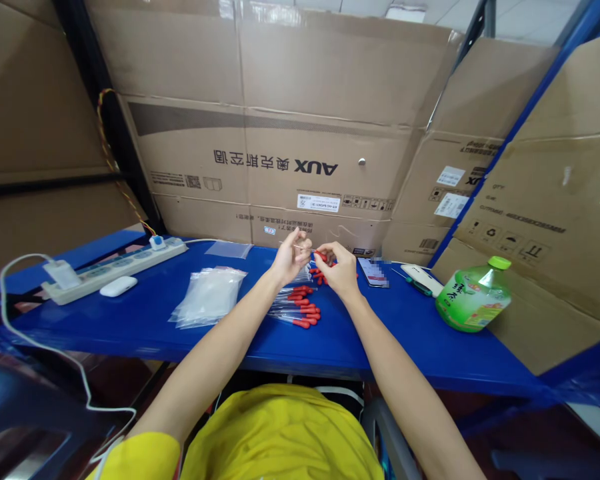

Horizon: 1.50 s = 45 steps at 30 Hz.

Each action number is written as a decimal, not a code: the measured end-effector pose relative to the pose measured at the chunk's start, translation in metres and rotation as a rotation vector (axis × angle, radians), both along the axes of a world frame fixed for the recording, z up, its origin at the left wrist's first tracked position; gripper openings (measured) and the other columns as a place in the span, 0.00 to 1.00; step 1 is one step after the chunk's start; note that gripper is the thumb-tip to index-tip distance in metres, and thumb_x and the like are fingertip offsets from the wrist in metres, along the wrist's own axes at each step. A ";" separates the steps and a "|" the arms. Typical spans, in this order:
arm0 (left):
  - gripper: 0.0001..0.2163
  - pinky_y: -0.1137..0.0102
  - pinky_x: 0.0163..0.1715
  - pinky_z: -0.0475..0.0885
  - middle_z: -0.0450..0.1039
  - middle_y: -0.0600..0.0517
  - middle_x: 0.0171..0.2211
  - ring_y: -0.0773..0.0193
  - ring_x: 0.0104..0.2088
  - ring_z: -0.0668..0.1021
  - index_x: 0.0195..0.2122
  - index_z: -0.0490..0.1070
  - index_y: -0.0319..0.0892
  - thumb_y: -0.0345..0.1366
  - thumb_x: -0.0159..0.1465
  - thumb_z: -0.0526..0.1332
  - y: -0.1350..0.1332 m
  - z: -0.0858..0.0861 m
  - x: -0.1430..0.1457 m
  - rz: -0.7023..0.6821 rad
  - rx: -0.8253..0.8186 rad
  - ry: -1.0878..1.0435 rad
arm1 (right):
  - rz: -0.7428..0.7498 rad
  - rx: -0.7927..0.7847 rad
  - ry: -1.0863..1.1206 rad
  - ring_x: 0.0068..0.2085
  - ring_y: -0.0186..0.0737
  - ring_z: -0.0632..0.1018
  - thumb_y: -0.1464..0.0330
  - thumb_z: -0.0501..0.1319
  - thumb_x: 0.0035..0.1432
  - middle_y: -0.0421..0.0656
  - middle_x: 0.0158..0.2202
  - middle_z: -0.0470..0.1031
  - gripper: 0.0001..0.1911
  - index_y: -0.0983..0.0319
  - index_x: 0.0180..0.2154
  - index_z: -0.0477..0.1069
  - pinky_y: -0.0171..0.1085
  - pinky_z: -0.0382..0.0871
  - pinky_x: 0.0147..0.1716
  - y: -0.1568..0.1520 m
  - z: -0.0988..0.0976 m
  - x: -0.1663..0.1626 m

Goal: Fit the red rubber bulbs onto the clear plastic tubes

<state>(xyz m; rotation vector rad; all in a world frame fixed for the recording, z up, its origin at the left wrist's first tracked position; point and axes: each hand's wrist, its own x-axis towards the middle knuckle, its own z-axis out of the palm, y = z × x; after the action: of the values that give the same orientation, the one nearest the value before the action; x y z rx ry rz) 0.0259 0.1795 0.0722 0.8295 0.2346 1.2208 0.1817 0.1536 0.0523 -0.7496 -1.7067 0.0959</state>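
Both of my hands meet above the blue table. My left hand (pixel 291 259) pinches a thin clear tube, mostly hidden by the fingers. A red rubber bulb (pixel 321 256) is between the fingertips of my right hand (pixel 338 268), at the tube's right end; together they look like a dropper. Below the hands lies a group of droppers (pixel 300 307) with clear tubes and red bulbs, bulbs pointing right. Behind my right hand are loose red bulbs (pixel 320 275), partly covered. Clear tubes (pixel 304 275) lie beside them, mostly hidden by my left hand.
Clear plastic bags (pixel 207 297) are stacked on the left, with a flat bag (pixel 229 249) behind. Farther left are a power strip (pixel 125 263) and a white case (pixel 119 286). On the right are a phone (pixel 373 272) and a green bottle (pixel 473 297). Cardboard (pixel 300 80) walls the back.
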 end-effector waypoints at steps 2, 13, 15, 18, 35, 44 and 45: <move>0.14 0.77 0.14 0.52 0.59 0.61 0.19 0.75 0.11 0.56 0.33 0.62 0.42 0.46 0.71 0.59 -0.001 0.000 0.001 -0.034 -0.057 -0.021 | -0.008 -0.007 -0.015 0.29 0.37 0.74 0.69 0.64 0.60 0.40 0.30 0.75 0.02 0.60 0.36 0.76 0.36 0.69 0.33 0.000 0.000 0.000; 0.13 0.79 0.13 0.45 0.50 0.63 0.16 0.76 0.11 0.52 0.31 0.61 0.42 0.41 0.73 0.58 -0.003 0.006 0.001 0.092 -0.003 0.010 | 0.101 -0.086 0.070 0.30 0.40 0.80 0.60 0.69 0.60 0.43 0.32 0.83 0.10 0.60 0.36 0.82 0.38 0.73 0.34 0.011 -0.011 0.000; 0.14 0.80 0.14 0.45 0.50 0.63 0.16 0.76 0.12 0.52 0.31 0.61 0.42 0.41 0.72 0.59 -0.004 0.006 0.002 0.129 0.020 0.012 | 0.068 -0.055 0.053 0.30 0.40 0.80 0.60 0.69 0.61 0.43 0.32 0.83 0.10 0.60 0.36 0.83 0.37 0.73 0.33 0.009 -0.010 0.001; 0.15 0.80 0.14 0.46 0.51 0.62 0.16 0.77 0.12 0.53 0.30 0.60 0.42 0.41 0.72 0.59 -0.004 0.004 0.004 0.181 0.062 0.004 | 0.045 -0.009 0.026 0.30 0.39 0.79 0.60 0.68 0.62 0.43 0.32 0.83 0.10 0.60 0.35 0.83 0.37 0.73 0.31 0.006 -0.007 0.000; 0.16 0.78 0.15 0.50 0.49 0.62 0.17 0.76 0.13 0.53 0.30 0.59 0.42 0.42 0.74 0.58 -0.005 0.005 0.001 0.095 0.026 -0.107 | 0.053 -0.100 -0.008 0.29 0.40 0.81 0.58 0.64 0.65 0.42 0.30 0.83 0.13 0.60 0.37 0.82 0.36 0.73 0.33 0.010 -0.009 0.000; 0.16 0.80 0.16 0.53 0.50 0.62 0.17 0.76 0.14 0.54 0.30 0.59 0.42 0.43 0.73 0.60 -0.012 0.007 0.007 0.173 0.071 -0.063 | -0.005 -0.081 0.082 0.25 0.39 0.78 0.56 0.63 0.65 0.41 0.25 0.80 0.15 0.60 0.35 0.79 0.36 0.73 0.29 0.001 -0.006 -0.009; 0.16 0.80 0.16 0.53 0.50 0.62 0.17 0.76 0.14 0.55 0.30 0.59 0.42 0.43 0.72 0.60 -0.012 0.007 0.007 0.177 0.074 -0.055 | -0.006 -0.084 0.084 0.25 0.39 0.78 0.56 0.63 0.65 0.41 0.25 0.80 0.15 0.60 0.34 0.79 0.36 0.74 0.29 0.000 -0.006 -0.008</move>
<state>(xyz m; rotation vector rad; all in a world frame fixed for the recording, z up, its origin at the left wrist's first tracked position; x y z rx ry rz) 0.0327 0.1675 0.0797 0.8513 0.2227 1.4238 0.1732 0.1540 0.0461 -0.8018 -1.6280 0.1929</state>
